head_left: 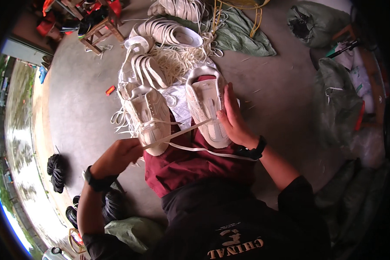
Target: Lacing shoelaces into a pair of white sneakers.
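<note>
Two pale cream sneakers rest on my lap: a left sneaker [154,119] and a right sneaker [206,106], toes toward me. My right hand [237,123] grips the right sneaker's outer side, fingers along the collar and thumb by the lacing. A flat whitish shoelace [177,134] stretches from the right sneaker's lacing across the left sneaker's toe to my left hand [123,155]. That hand is closed on the lace beside the left toe; its fingertips are partly hidden. Another lace end [212,152] trails over my maroon-covered lap toward my right wrist.
Beyond the sneakers lie stacked cream shoe uppers [167,32] and a tangle of loose laces [182,63]. A green sack [242,37] is behind them. Bundles of black cord [56,172] lie on the floor at left. A wooden stool [102,32] stands far left; grey-green bags [340,99] stand right.
</note>
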`<state>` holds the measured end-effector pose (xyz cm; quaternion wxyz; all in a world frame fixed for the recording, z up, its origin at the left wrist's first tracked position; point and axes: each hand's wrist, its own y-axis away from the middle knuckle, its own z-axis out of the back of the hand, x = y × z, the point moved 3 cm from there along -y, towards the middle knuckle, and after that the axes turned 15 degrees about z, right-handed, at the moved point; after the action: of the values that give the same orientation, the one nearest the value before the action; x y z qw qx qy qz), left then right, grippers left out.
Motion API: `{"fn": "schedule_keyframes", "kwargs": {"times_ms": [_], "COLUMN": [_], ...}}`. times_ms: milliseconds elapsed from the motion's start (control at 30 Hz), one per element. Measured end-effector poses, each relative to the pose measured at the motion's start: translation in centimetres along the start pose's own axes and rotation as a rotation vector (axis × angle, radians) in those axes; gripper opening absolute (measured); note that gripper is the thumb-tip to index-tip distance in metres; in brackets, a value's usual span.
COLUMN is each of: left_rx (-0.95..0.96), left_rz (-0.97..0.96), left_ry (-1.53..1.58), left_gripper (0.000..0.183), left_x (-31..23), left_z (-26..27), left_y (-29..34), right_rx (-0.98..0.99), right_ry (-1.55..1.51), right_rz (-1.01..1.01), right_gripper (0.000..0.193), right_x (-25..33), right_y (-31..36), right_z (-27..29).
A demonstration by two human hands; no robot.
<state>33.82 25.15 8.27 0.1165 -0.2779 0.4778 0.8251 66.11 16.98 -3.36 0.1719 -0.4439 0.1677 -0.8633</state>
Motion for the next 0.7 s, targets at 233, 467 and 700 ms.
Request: {"fn": "schedule_keyframes", "kwargs": {"times_ms": [233, 467, 700], "left_rx": [-0.272, -0.569, -0.703], "left_rz": [0.184, 0.252, 0.110], "left_ry": [0.008, -0.092, -0.258], "left_gripper": [0.020, 0.013, 0.013], "left_x": [7.9, 16.5, 17.8], "left_z": [3.8, 4.9, 2.9], "left_y": [4.2, 5.9, 3.7], "right_rx": [-0.023, -0.012, 0.001], "right_ry": [0.004, 0.004, 0.034], "right_rz": [0.017, 0.029, 0.032], "right_gripper": [0.070, 0.069, 0.069], "right_x": [-0.4, 0.6, 1.4], "right_y": [0.5, 0.4, 0.1], "right_z": [0.1, 0.1, -0.3]}}
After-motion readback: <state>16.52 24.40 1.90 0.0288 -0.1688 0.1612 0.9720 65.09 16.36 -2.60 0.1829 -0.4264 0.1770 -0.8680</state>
